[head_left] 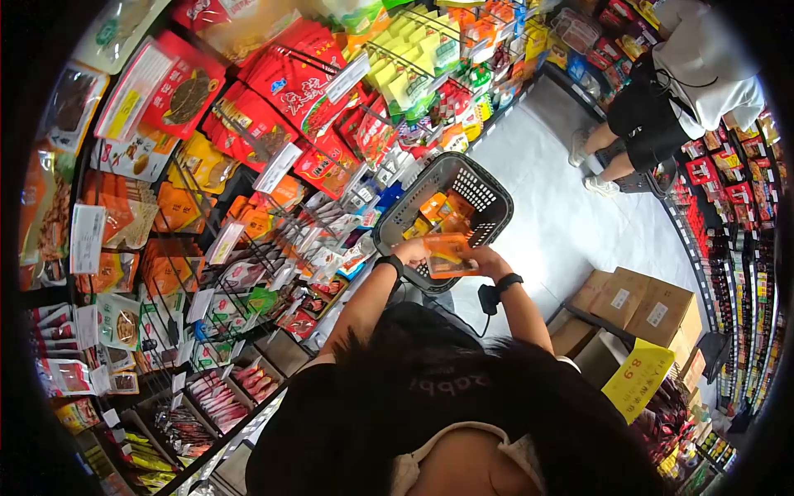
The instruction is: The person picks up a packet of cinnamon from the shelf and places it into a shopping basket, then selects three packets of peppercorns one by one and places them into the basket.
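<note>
Both hands hold an orange packet (449, 255) just above the near rim of a grey basket (484, 194). The left hand (411, 250) pinches the packet's left edge, fingers curled over it; the right hand (488, 263) grips the right edge the same way. The packet lies nearly flat between them, its face turned up. A black band sits on the left wrist and a watch (506, 281) on the right.

In the basket lie more orange packets (438, 211) (their print is too small to read). To the left stands a rack (248, 140) hung thick with red, orange and yellow snack bags. To the right, on the floor, sit cardboard boxes (645, 306), with a yellow price sign (637, 376) near them. Farther up the aisle another person (686, 74) bends toward the shelves.
</note>
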A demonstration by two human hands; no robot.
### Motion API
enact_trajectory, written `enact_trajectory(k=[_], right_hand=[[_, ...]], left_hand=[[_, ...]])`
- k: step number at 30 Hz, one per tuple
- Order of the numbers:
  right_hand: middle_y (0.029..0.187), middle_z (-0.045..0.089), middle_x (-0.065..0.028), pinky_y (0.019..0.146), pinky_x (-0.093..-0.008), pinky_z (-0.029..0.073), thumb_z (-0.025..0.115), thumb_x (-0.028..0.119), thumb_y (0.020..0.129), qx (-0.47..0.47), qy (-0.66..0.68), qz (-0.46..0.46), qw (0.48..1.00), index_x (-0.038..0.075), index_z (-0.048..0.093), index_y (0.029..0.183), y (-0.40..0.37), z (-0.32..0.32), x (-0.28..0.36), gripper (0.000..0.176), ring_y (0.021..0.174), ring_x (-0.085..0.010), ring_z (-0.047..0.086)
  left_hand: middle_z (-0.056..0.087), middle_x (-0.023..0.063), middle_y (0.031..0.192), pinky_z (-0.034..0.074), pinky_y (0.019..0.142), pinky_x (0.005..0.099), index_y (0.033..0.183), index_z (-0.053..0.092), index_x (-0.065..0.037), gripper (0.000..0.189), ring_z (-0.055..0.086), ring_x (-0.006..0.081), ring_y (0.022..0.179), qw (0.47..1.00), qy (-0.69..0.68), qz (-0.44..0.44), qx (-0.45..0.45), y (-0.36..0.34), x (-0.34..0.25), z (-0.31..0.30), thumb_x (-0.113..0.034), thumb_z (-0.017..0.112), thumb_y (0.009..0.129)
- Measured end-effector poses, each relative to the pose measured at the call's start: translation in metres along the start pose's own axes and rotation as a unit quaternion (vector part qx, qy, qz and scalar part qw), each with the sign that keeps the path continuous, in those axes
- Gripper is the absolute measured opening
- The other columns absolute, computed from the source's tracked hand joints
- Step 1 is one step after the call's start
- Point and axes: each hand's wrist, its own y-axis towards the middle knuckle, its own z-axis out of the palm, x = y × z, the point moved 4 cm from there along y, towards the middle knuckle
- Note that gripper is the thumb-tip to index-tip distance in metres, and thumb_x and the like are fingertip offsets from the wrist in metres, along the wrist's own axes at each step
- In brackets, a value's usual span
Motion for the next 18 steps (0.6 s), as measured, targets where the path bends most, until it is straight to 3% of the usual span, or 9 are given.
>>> enact_trajectory(k=[1,2,5,8,9,11,12,17,18], right_hand=[[0.095,0.060,-0.0055,0.067,-0.0309,0.052,0.063,0.006,0.077,-0.004,0.017,0.021,1.000,-0.001,0.056,0.104,0.018,-0.019,-0.017,0.028,0.083,-0.0161,0.059],[0.094,0.060,-0.0057,0.067,-0.0304,0.052,0.064,0.005,0.076,0.013,-0.102,-0.078,0.992,0.000,0.057,0.103,0.017,-0.021,-0.008,0.028,0.082,-0.0163,0.059],[0.087,0.061,-0.0069,0.065,-0.0294,0.051,0.067,0.004,0.071,0.048,-0.405,-0.269,0.873,0.001,0.059,0.100,0.013,-0.018,0.012,0.030,0.078,-0.0169,0.060],[0.075,0.059,-0.0092,0.056,-0.0296,0.049,0.072,0.006,0.064,0.039,-0.611,-0.268,0.744,0.004,0.061,0.095,0.024,-0.022,0.018,0.033,0.069,-0.0177,0.059],[0.070,0.056,-0.0060,0.046,-0.0301,0.044,0.067,0.014,0.072,0.024,-0.658,-0.283,0.698,0.003,0.060,0.090,0.043,-0.037,0.001,0.022,0.057,-0.0164,0.055],[0.069,0.055,-0.0053,0.044,-0.0286,0.041,0.063,0.017,0.076,-0.094,-0.408,-0.035,0.908,0.004,0.059,0.087,0.050,-0.048,-0.010,0.018,0.053,-0.0154,0.051],[0.068,0.054,-0.0050,0.044,-0.0278,0.040,0.061,0.019,0.078,-0.147,-0.253,0.094,0.952,0.004,0.058,0.086,0.046,-0.050,-0.020,0.017,0.050,-0.0148,0.050],[0.052,0.041,-0.0035,0.035,-0.0249,0.024,0.057,0.011,0.076,-0.136,-0.008,0.139,0.981,0.004,0.049,0.066,0.023,-0.027,-0.018,0.015,0.040,-0.0118,0.034],[0.052,0.041,-0.0039,0.035,-0.0249,0.024,0.058,0.011,0.075,-0.158,-0.042,0.128,0.978,0.004,0.049,0.067,0.025,-0.026,-0.020,0.014,0.039,-0.0122,0.035]], left_hand=[[0.051,-0.0016,0.064,0.043,0.045,0.0274,0.097,0.055,-0.012,0.018,0.045,0.0096,0.047,0.999,0.032,-0.015,-0.031,-0.006,-0.006,-0.001,-0.024,0.049,0.084],[0.051,-0.0013,0.063,0.042,0.045,0.0276,0.096,0.055,-0.011,0.019,0.044,0.0099,0.046,0.999,0.022,-0.017,-0.036,0.002,-0.002,-0.002,-0.024,0.050,0.083],[0.054,0.0031,0.062,0.041,0.042,0.0290,0.096,0.057,-0.009,0.022,0.046,0.0133,0.043,0.996,0.033,-0.008,-0.079,0.023,0.009,-0.012,-0.024,0.053,0.080],[0.059,0.0145,0.063,0.042,0.039,0.0317,0.106,0.054,-0.007,0.033,0.055,0.0207,0.043,0.972,0.148,0.015,-0.184,0.040,0.013,-0.022,-0.026,0.053,0.079],[0.061,0.0187,0.069,0.046,0.045,0.0341,0.090,0.057,0.001,0.032,0.060,0.0263,0.051,0.974,0.128,0.030,-0.185,0.035,0.011,-0.022,-0.028,0.055,0.076],[0.061,0.0178,0.067,0.046,0.044,0.0339,0.093,0.057,0.000,0.031,0.060,0.0252,0.051,0.977,0.118,0.019,-0.177,0.043,0.023,-0.022,-0.026,0.054,0.076],[0.060,0.0173,0.066,0.046,0.044,0.0337,0.094,0.057,0.000,0.030,0.060,0.0246,0.051,0.978,0.113,0.014,-0.173,0.040,0.023,-0.023,-0.025,0.054,0.076],[0.061,0.0075,0.069,0.048,0.045,0.0314,0.095,0.054,-0.002,0.028,0.059,0.0182,0.051,0.984,0.073,0.001,-0.164,0.005,0.005,-0.024,-0.023,0.055,0.076],[0.061,0.0071,0.069,0.048,0.045,0.0314,0.096,0.053,-0.002,0.029,0.059,0.0180,0.051,0.986,0.060,0.003,-0.155,0.002,0.006,-0.025,-0.023,0.056,0.076]])
